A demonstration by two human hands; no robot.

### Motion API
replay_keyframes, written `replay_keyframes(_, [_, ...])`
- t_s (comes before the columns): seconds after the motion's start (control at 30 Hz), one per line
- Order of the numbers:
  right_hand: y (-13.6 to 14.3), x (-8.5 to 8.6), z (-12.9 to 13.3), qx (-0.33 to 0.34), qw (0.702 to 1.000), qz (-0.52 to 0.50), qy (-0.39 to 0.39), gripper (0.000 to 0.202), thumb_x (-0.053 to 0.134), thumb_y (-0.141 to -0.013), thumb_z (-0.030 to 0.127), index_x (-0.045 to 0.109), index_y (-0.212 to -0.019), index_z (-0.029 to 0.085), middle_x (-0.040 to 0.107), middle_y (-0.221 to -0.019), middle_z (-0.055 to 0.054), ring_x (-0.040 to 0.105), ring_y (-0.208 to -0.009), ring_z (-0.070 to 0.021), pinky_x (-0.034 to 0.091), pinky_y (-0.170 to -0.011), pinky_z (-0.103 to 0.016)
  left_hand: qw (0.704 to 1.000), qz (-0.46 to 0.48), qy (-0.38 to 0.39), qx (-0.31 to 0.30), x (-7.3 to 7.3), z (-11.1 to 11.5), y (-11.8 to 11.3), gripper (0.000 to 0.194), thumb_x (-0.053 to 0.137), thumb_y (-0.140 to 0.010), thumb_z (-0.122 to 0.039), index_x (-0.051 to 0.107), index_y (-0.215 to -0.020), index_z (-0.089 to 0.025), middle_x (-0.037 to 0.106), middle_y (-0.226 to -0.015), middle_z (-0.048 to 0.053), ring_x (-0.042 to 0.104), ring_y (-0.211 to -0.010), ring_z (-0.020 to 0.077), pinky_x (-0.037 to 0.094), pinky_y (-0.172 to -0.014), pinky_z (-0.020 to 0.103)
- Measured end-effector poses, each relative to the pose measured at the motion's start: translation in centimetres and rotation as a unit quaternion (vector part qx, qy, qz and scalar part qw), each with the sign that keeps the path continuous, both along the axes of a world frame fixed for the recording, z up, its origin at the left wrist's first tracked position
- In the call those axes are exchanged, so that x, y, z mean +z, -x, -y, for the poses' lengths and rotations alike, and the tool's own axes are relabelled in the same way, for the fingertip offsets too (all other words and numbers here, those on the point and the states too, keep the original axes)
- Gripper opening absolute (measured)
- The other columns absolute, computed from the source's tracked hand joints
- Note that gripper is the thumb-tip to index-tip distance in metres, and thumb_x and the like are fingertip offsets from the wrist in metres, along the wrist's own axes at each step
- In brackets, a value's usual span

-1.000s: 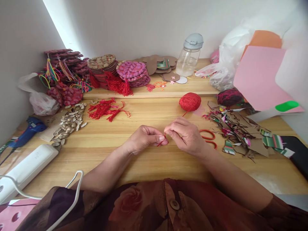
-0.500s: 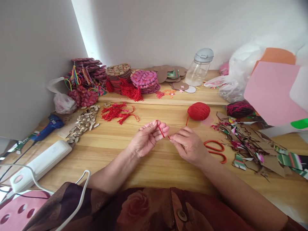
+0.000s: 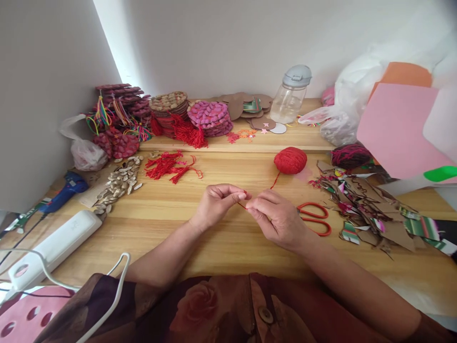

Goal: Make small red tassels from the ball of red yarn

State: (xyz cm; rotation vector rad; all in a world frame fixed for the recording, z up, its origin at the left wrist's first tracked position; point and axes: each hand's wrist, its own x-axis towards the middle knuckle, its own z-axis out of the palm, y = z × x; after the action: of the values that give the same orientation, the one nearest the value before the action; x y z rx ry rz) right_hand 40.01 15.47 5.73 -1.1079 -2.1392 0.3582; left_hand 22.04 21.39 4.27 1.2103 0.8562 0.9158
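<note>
Red yarn [image 3: 242,206] stretches in a short length between my two hands over the middle of the table. My left hand [image 3: 217,206] has its thumb and fingers closed on the yarn, with a bit of red showing at the fingertips. Close beside it, my right hand [image 3: 274,216] pinches the yarn between thumb and forefinger. Behind the right hand sits a red yarn ball [image 3: 290,160], its loose strand running down toward that hand. Orange-handled scissors [image 3: 316,219] lie just right of my right hand, blades hidden behind it.
Red tassels [image 3: 167,166], pistachio-like shells [image 3: 121,183], a blue glue gun [image 3: 64,193] and a white power strip [image 3: 53,247] lie left. Cardboard scraps [image 3: 378,209] cover the right. On the raised ledge stand coaster stacks [image 3: 209,119] and a water bottle [image 3: 291,95].
My left hand has turned from palm-up with the yarn across its fingers to a closed pinch. My right hand still grips the yarn. The view has shifted slightly.
</note>
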Motion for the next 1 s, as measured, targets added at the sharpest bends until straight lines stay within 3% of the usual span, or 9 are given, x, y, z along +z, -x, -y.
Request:
replay_keyframes(0.1, [-0.6,0.3,-0.2,-0.017,1.0,-0.005,-0.021,0.016,0.047,-0.094,0.02,0.063,-0.091,0.022,0.062,-0.081,-0.004,0.053,-0.078,-0.0181,0.044,-0.074,-0.032,0.996,-0.051,-0.025,-0.068,-0.3,0.0,0.2,0.017,0.075,-0.074,-0.033,0.076,-0.077,-0.016,0.076,-0.078,0.006,0.068,-0.073,0.0183,0.051,-0.074,0.028])
replay_keyframes(0.27, [-1.1,0.5,-0.5,-0.018,1.0,-0.02,-0.013,0.019,0.047,-0.095,0.017,0.062,-0.086,0.022,0.063,-0.082,-0.003,0.054,-0.079,-0.0174,0.043,-0.076,-0.032,0.988,-0.053,-0.006,-0.144,-0.4,0.0,0.4,0.018,0.073,-0.077,-0.033,0.077,-0.083,-0.016,0.076,-0.085,0.009,0.07,-0.084,0.0205,0.05,-0.084,0.029])
replay_keyframes(0.47, [-1.3,-0.4,-1.1,-0.06,0.997,-0.04,0.013,0.014,0.049,-0.095,0.02,0.061,-0.087,0.021,0.063,-0.079,-0.003,0.055,-0.077,-0.0173,0.042,-0.071,-0.031,0.97,0.059,0.153,-0.179,0.3,0.6,0.6,0.019,0.075,-0.077,-0.032,0.071,-0.079,-0.014,0.075,-0.08,0.009,0.072,-0.079,0.0207,0.053,-0.08,0.032])
replay_keyframes(0.6, [-1.1,-1.4,-1.4,-0.053,0.998,-0.031,0.034,0.014,0.048,-0.095,0.019,0.059,-0.085,0.02,0.061,-0.078,-0.003,0.053,-0.075,-0.0168,0.041,-0.071,-0.031,0.951,0.201,0.21,-0.103,1.0,0.6,0.6,0.019,0.077,-0.075,-0.031,0.068,-0.075,-0.014,0.073,-0.076,0.005,0.072,-0.079,0.0204,0.056,-0.081,0.034])
replay_keyframes(0.77, [-0.3,-2.1,-1.2,-0.031,0.997,0.071,0.011,0.02,0.046,-0.095,0.02,0.057,-0.079,0.018,0.057,-0.073,-0.004,0.046,-0.073,-0.0179,0.039,-0.073,-0.033,0.93,0.305,0.205,-0.009,1.0,-0.2,0.5,0.012,0.074,-0.079,-0.027,0.068,-0.08,-0.017,0.073,-0.084,0.001,0.071,-0.092,0.018,0.053,-0.094,0.036])
replay_keyframes(0.87, [0.2,-2.1,-0.8,-0.004,0.994,0.109,0.003,0.022,0.045,-0.095,0.02,0.058,-0.077,0.017,0.056,-0.071,-0.004,0.043,-0.072,-0.018,0.038,-0.073,-0.033,0.938,0.303,0.165,0.026,0.7,-0.4,0.4,0.014,0.073,-0.08,-0.03,0.068,-0.082,-0.016,0.074,-0.088,0.001,0.07,-0.097,0.0185,0.05,-0.099,0.038])
replay_keyframes(1.0, [0.3,-1.5,-0.3,0.001,0.995,0.095,-0.007,0.019,0.047,-0.094,0.019,0.061,-0.082,0.017,0.057,-0.074,-0.005,0.044,-0.074,-0.0183,0.038,-0.072,-0.033,0.974,0.21,0.072,0.048,0.2,-0.3,0.1,0.016,0.074,-0.079,-0.028,0.067,-0.08,-0.014,0.075,-0.085,0.004,0.071,-0.091,0.0198,0.05,-0.095,0.039])
